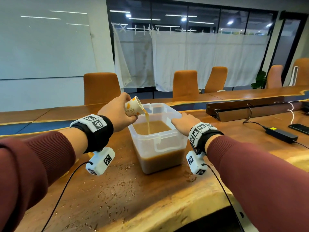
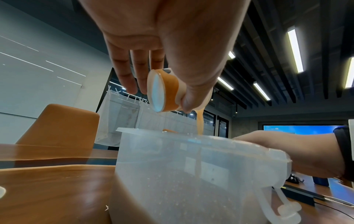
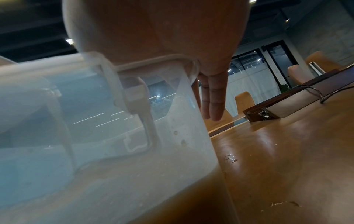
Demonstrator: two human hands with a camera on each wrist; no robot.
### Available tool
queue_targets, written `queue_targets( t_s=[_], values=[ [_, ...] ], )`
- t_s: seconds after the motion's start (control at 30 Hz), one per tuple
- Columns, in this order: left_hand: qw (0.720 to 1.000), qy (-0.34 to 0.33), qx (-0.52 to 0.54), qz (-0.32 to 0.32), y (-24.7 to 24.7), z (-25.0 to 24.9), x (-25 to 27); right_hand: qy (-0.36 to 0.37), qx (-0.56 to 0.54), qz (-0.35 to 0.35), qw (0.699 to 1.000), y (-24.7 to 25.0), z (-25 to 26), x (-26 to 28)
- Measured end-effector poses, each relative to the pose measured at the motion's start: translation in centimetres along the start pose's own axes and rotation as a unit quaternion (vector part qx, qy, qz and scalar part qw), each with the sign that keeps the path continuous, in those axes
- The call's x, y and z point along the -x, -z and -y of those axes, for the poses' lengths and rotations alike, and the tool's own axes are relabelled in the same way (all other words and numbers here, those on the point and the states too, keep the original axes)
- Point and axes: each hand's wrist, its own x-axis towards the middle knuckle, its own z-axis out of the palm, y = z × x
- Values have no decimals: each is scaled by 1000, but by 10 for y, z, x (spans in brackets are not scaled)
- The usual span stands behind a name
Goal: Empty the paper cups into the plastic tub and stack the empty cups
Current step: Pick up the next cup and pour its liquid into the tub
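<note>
- One paper cup (image 1: 133, 109) in my left hand (image 1: 117, 113), fingers (image 2: 125, 78) and thumb wrapped round it, tipped well over with its mouth aimed down past my thumb.
- One thin stream of tan liquid (image 1: 148, 124) runs from the cup's rim straight into the plastic tub (image 1: 158, 148) below my left fingertips.
- One tub, translucent, standing on the desk (image 1: 117, 198) between my two hands, its lower part filled with brown liquid; two clip handles hang down its sides, as far as I can count.
- My right hand (image 1: 183, 123) lies flat on the tub's right rim, fingers (image 3: 212, 98) straight and close together, reaching past the far corner; nothing gripped, just pressing down.
- From my left wrist, the cup's round base (image 2: 157, 92) faces the camera, orange band round it.
- Droplets (image 1: 122, 183) scattered on the desk on the near side of the tub, behind my fingers.
- Right of my right fingers: one black power brick (image 1: 280, 135) with its cable, and one phone (image 1: 299, 128) at the frame's edge.
- Beyond my fingertips, five orange chairs (image 1: 102, 87) line the far side.
</note>
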Motion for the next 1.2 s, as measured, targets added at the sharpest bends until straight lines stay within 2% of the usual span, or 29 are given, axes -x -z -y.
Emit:
queue_targets(
  t_s=[1.2],
  values=[
    [989, -58, -135, 11, -2, -7, 4, 7, -5, -11, 1000, -4, -4, -9]
  ],
)
